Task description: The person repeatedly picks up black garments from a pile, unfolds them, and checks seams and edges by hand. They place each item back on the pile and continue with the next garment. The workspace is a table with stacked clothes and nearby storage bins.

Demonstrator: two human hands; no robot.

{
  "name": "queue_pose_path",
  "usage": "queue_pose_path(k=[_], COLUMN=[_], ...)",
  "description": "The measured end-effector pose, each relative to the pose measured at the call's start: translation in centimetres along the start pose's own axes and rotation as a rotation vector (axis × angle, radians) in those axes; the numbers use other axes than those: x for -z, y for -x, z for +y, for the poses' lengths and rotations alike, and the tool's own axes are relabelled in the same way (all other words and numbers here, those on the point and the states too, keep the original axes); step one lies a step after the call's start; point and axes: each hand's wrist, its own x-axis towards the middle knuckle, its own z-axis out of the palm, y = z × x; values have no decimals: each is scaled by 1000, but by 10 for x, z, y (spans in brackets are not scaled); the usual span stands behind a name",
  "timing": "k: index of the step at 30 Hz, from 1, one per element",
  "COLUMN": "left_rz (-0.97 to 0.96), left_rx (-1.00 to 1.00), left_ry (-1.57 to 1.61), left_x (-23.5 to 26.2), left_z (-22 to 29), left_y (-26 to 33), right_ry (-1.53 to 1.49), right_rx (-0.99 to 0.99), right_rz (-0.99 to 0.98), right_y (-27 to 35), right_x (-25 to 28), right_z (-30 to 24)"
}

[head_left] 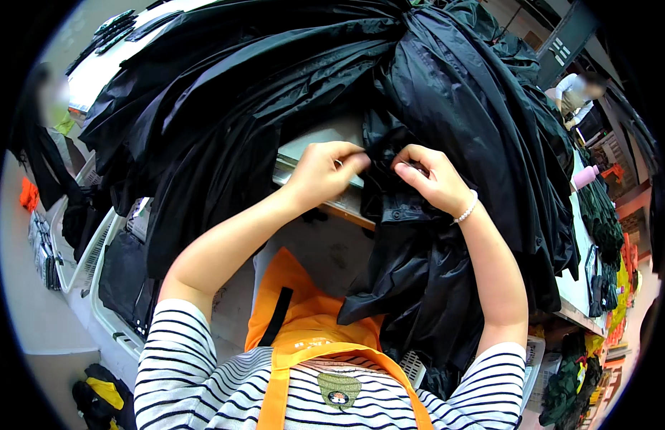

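Note:
A large heap of shiny black garments [461, 93] spreads over the table in front of me. My left hand [326, 170] is closed in a pinch at the edge of a black garment [400, 233], slightly blurred at the fingertips. Close by on the right, my right hand [436, 178], with a white bead bracelet at the wrist, pinches the same garment with curled fingers. The garment hangs down over the table's front edge toward my lap, and a round snap or button shows on it below my right hand. Its upper part merges with the dark heap, so its outline is hidden.
White plastic baskets [107, 315] stand at left, one with dark cloth in it. A person [579, 97] works at the far right, near a pink bottle [585, 176]. Another person [49, 97] is at the left rim. Folded dark pieces [114, 32] lie on a white table behind.

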Motion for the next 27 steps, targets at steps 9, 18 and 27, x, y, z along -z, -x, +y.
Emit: queue_pose_path(k=[9,18,27], left_rz=[120,337,268], left_rx=[92,326,404], left_ry=[678,699,709], left_x=[-17,21,26], left_z=[8,-34,-30], left_y=[-32,-54,-57], right_ry=[-137,-378,-844], right_rx=[18,-104,-246], right_rz=[429,249,222], right_y=[-10,-9,-9], right_x=[-4,18,31], right_z=[-9,4,13])
